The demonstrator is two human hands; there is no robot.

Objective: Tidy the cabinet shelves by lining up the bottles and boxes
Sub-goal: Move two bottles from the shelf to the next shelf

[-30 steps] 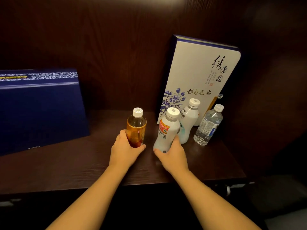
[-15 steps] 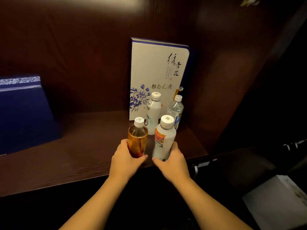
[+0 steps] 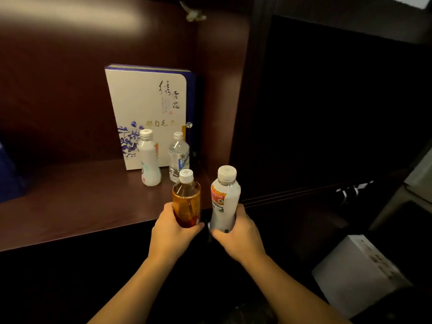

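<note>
My left hand (image 3: pixel 171 232) grips an amber tea bottle (image 3: pixel 186 199) by its lower half. My right hand (image 3: pixel 238 235) grips a white bottle with an orange label (image 3: pixel 224 199). Both bottles are upright, side by side, lifted just past the front right corner of the dark wooden shelf (image 3: pixel 77 206). Further back on the shelf stand a white milky bottle (image 3: pixel 149 159) and a clear water bottle (image 3: pixel 178 156), in front of an upright white box with blue flowers (image 3: pixel 147 108).
A dark blue box (image 3: pixel 9 174) shows at the far left edge of the shelf. The cabinet side wall (image 3: pixel 217 90) rises right of the white box. A pale box (image 3: pixel 357 274) sits low at the right, near a dark compartment.
Both hands have lifted their bottles off the shelf and drawn them toward me and to the right. The view has swung right, so the blue box has nearly left the frame.
</note>
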